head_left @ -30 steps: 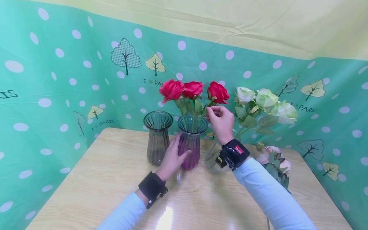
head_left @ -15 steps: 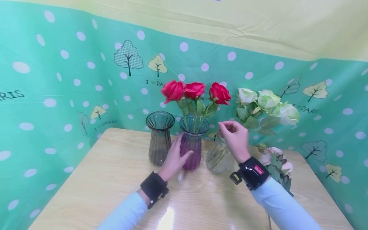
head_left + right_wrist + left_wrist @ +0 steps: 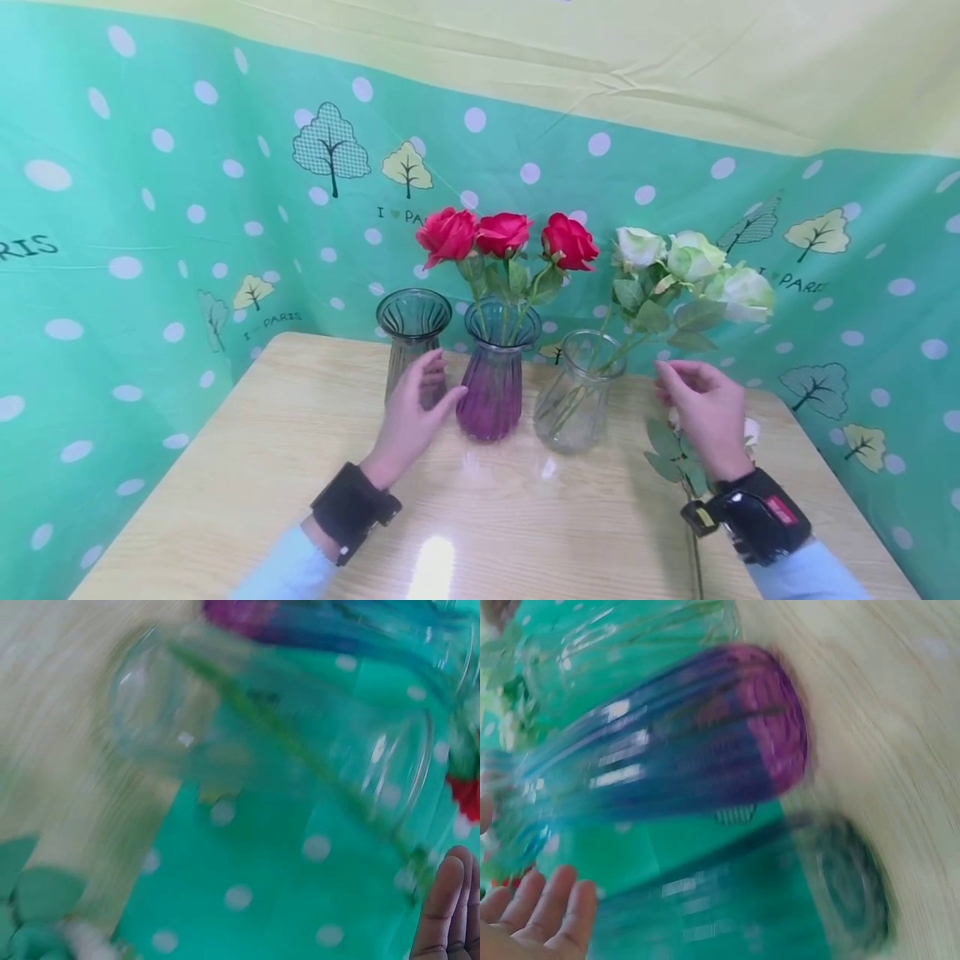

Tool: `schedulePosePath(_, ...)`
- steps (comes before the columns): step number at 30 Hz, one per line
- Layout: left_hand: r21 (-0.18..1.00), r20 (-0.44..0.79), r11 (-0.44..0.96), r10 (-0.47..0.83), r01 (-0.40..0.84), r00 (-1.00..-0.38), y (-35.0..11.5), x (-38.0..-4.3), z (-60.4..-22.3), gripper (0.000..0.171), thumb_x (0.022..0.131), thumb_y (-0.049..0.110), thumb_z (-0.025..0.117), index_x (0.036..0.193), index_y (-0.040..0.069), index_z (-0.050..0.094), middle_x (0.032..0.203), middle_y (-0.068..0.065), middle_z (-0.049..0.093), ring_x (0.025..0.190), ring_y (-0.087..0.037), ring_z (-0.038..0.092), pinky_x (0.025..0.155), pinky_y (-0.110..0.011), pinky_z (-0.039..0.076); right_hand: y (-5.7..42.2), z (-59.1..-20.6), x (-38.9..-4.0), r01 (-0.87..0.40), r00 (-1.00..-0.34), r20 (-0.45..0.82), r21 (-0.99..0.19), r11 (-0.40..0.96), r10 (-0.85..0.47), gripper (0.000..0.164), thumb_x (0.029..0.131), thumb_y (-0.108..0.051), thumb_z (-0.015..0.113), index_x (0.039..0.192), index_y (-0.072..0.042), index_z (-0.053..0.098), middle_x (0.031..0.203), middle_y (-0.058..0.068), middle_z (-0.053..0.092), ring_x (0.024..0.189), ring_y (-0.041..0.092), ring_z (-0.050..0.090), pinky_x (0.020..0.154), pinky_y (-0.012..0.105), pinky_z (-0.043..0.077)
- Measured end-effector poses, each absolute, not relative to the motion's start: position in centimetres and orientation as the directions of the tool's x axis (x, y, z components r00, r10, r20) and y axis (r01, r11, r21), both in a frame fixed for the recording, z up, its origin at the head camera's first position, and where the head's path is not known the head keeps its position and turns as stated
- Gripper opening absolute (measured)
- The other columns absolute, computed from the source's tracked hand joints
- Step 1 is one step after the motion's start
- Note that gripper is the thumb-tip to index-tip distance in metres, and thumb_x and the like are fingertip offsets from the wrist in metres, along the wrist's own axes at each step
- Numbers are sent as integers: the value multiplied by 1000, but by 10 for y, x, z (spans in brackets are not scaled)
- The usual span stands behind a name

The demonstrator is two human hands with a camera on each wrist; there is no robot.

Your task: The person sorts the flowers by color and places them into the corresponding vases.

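My left hand [image 3: 408, 417] is in front of the grey glass vase [image 3: 412, 321], its fingers loosely bent and holding nothing. Beside its thumb stands the purple-and-blue glass vase [image 3: 489, 408], with several red roses [image 3: 505, 234] upright in it. In the left wrist view the relaxed fingertips [image 3: 577, 915] show below the purple vase, apart from it. My right hand [image 3: 708, 412] hovers over pale pink roses [image 3: 752, 431] lying on the table, partly hiding them. Nothing shows between its fingers. The right wrist view is blurred but shows extended fingers [image 3: 442, 907].
A clear glass vase [image 3: 573, 417] holding white-green roses [image 3: 693, 257] stands right of the purple one, its flowers leaning right. The wooden table [image 3: 540, 533] backs onto a green dotted cloth [image 3: 247, 192]. A long stem [image 3: 697, 558] runs toward the front edge.
My right hand has left the rightmost red rose and moved right and down, over the pink roses. My left hand has come off the purple vase and shifted left.
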State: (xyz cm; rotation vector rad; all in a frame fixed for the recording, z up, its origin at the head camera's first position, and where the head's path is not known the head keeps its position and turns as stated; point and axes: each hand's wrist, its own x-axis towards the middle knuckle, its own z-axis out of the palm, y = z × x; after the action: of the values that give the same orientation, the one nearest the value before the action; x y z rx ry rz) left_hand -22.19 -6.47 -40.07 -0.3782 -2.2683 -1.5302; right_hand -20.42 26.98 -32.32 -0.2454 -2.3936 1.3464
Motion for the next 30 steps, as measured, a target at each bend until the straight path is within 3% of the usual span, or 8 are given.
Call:
schedulePosePath(4, 793, 530, 400, -82, 459, -844, -86, -220, -398, 52, 81, 15, 71, 126, 1, 49, 111, -14, 62, 99, -26, 60, 87, -34, 53, 301, -330, -193, 52, -907, 195, -828, 558, 374, 43, 89, -37, 62, 112, -1, 62, 71, -24, 62, 65, 1, 63, 59, 15, 54)
schedulePosePath(6, 793, 541, 412, -140, 448, -829, -96, -222, -399, 50, 80, 14, 73, 122, -1, 50, 111, -15, 60, 100, -26, 58, 86, -35, 52, 316, -336, -188, 93, -909, 162, -820, 565, 384, 48, 89, -40, 61, 115, 1, 61, 70, -24, 62, 65, 1, 63, 60, 15, 55)
schedulePosePath(11, 856, 447, 390, -228, 340, -865, -117, -233, -403, 72, 77, 24, 76, 133, 0, 38, 132, -18, 42, 122, -31, 43, 97, -47, 44, 353, -354, -179, 232, -909, 38, -781, 580, 414, 57, 89, -45, 57, 118, 4, 59, 71, -19, 65, 62, 0, 63, 57, 16, 54)
schedulePosePath(16, 891, 296, 402, -161, 212, -941, -127, -246, -405, 100, 76, 41, 74, 149, 7, 14, 153, -19, 19, 140, -35, 24, 112, -52, 31, 390, -373, -172, 373, -892, -97, -709, 599, 441, 65, 90, -51, 53, 123, 5, 56, 78, -5, 71, 64, 6, 65, 57, 20, 53)
schedulePosePath(21, 882, 235, 439, -97, 170, -967, -128, -255, -410, 103, 77, 47, 71, 151, 12, 7, 157, -16, 12, 141, -37, 22, 113, -54, 28, 421, -393, -166, 429, -899, -217, -610, 666, 380, 65, 92, -48, 51, 118, 11, 57, 89, 15, 72, 66, 13, 68, 63, 34, 56)
schedulePosePath(24, 872, 250, 451, -78, 189, -965, -128, -258, -412, 101, 79, 44, 70, 151, 12, 8, 157, -15, 13, 141, -37, 22, 113, -53, 29, 432, -405, -164, 440, -896, -304, -520, 732, 323, 63, 90, -46, 53, 112, 12, 60, 86, 16, 71, 67, 14, 66, 65, 39, 54)
schedulePosePath(30, 869, 264, 446, -50, 215, -963, -124, -260, -413, 93, 81, 41, 69, 150, 11, 14, 155, -15, 18, 141, -36, 24, 111, -53, 31, 436, -426, -157, 374, -901, -365, -378, 847, 235, 48, 83, -34, 65, 94, 12, 66, 69, 6, 64, 64, 16, 58, 56, 31, 46)
